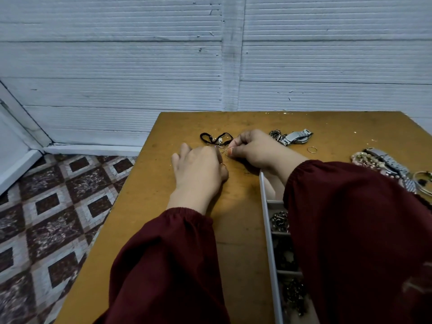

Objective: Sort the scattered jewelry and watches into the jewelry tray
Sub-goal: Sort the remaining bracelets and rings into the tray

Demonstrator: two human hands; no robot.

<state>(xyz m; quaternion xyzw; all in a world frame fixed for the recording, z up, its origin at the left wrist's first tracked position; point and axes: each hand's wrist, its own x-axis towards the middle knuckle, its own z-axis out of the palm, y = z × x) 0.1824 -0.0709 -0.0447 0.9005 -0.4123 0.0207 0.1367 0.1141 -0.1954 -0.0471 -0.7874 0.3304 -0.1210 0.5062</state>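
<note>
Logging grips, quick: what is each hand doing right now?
Left hand: cannot be told, its fingertips are hidden behind the hand itself.
Right hand: closed, thumb and forefinger pinching a thin ring.

A single wide-angle view from the person's head looks forward and down, close over the tabletop [236, 230], facing the ribbed wall [140, 66] beyond its far edge, with tiled floor [58, 206] to its left.
</note>
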